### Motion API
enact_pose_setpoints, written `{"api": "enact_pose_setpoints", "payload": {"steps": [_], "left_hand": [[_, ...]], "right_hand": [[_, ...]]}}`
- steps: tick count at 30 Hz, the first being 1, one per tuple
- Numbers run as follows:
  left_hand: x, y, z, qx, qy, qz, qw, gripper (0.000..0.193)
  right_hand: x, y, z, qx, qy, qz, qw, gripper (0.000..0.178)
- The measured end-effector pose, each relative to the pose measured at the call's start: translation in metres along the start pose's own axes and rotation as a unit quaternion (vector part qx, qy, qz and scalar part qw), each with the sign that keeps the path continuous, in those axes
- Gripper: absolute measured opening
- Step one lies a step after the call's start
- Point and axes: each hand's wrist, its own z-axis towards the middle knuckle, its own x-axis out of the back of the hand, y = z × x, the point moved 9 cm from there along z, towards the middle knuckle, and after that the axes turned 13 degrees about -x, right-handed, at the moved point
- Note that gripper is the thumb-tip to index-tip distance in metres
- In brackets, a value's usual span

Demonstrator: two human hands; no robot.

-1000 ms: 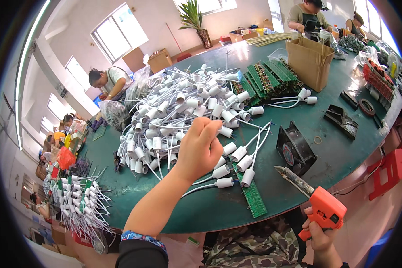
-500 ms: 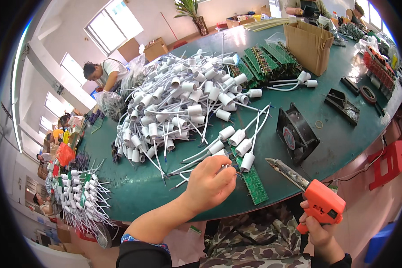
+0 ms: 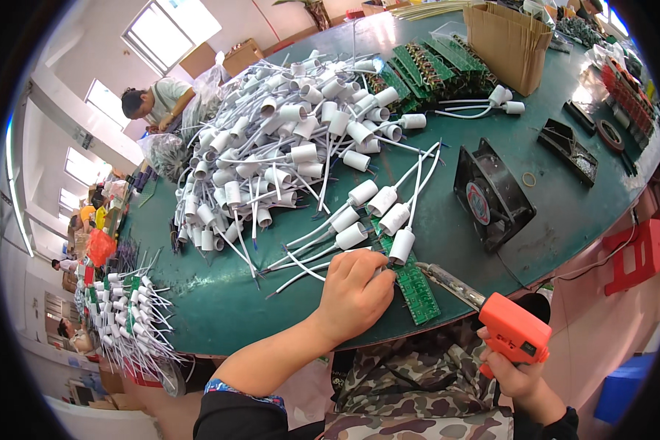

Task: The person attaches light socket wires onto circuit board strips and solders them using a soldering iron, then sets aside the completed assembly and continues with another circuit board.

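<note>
A narrow green circuit board [image 3: 416, 295] lies near the table's front edge. White cylinders with cable leads, such as this white cylinder [image 3: 402, 246], rest in two rows over its far part. My left hand [image 3: 356, 292] is closed at the board's left edge, fingertips pinching a white wired cylinder that is mostly hidden behind the fingers. My right hand [image 3: 512, 372] grips the handle of an orange soldering gun [image 3: 517, 330]. Its dark metal tip points left, over the right edge of the board and close to my left fingertips; whether it touches the board I cannot tell.
A big heap of white wired cylinders [image 3: 293, 139] covers the table's middle. A black fan [image 3: 491, 194] stands right of the board. Farther back are stacked circuit boards [image 3: 436, 70], a cardboard box [image 3: 507, 48] and a black tray [image 3: 568, 152]. Another person [image 3: 161, 103] works at far left.
The soldering gun has moved left, bringing its tip to the board. My left hand has shifted slightly and turned in against the board's edge. The whole view has moved a little.
</note>
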Motion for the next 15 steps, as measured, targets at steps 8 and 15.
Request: {"api": "enact_pose_setpoints", "payload": {"steps": [8,15], "left_hand": [[-0.005,-0.002,-0.003,-0.001,-0.004,0.005,1.000,0.023],[-0.002,-0.003,-0.003,-0.004,-0.002,0.009,1.000,0.024]], "right_hand": [[-0.008,0.018,0.004,-0.075,-0.016,0.045,0.996,0.041],[-0.010,0.031,0.003,-0.054,-0.023,0.028,0.998,0.045]]}}
